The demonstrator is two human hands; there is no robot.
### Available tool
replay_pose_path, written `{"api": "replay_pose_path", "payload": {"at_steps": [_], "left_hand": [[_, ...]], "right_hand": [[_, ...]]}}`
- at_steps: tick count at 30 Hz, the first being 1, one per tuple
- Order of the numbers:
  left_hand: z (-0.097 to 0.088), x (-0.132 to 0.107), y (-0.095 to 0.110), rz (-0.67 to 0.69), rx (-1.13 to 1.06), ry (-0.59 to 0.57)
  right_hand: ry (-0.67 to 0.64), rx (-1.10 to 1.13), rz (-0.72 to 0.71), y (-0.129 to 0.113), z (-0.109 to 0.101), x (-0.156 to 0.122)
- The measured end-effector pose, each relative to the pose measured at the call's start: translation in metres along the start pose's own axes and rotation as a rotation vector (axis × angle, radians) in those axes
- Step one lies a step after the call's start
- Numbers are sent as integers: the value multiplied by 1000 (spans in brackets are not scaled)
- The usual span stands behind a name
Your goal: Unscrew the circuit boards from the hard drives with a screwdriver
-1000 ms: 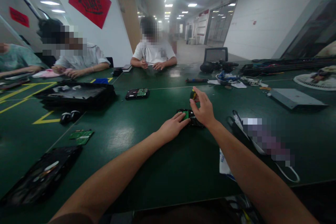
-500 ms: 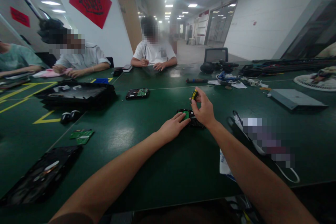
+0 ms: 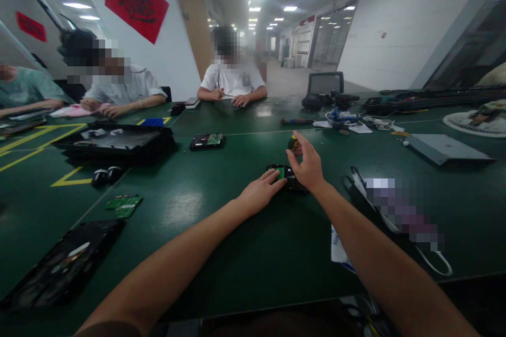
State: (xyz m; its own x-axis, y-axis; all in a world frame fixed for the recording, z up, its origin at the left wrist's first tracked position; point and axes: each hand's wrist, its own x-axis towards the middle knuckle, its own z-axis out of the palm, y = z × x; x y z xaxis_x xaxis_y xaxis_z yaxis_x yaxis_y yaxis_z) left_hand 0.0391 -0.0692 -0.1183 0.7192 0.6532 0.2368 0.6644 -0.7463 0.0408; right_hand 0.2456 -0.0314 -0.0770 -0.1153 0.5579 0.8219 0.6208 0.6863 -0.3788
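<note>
In front of me a black hard drive [image 3: 294, 183] with a green circuit board lies on the green table. My left hand [image 3: 263, 188] grips its left end, fingers across the board and thumb at the near side. Above the drive, my right hand [image 3: 305, 160] holds a small screwdriver [image 3: 291, 143] by its black and yellow handle, between thumb and fingers. The screwdriver stands roughly upright, its shaft pointing down at the drive. Whether the tip sits in a screw is too small to tell.
Another hard drive [image 3: 207, 140] lies farther left. A black tray [image 3: 114, 139], a loose green circuit board [image 3: 123, 204] and a black casing [image 3: 65, 263] are at left. A grey metal box [image 3: 448, 148] and a white strap [image 3: 389, 221] lie right. Several people sit across the table.
The screwdriver handle has turned in my right fingers, so less of its yellow marking shows, and the fingers are straighter. My left hand and the hard drive stay put.
</note>
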Motion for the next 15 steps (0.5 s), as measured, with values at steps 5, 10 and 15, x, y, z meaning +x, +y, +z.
{"api": "replay_pose_path", "payload": {"at_steps": [5,10,15], "left_hand": [[1,0,0,10,-11,19],[0,-1,-1,7,-13,8],[1,-1,-2,15,-9,3]], "right_hand": [[-19,-19,-22,-1,-1,0],[-7,-18,2,-2,-2,0],[-7,-21,-6,-2,-2,1]]}}
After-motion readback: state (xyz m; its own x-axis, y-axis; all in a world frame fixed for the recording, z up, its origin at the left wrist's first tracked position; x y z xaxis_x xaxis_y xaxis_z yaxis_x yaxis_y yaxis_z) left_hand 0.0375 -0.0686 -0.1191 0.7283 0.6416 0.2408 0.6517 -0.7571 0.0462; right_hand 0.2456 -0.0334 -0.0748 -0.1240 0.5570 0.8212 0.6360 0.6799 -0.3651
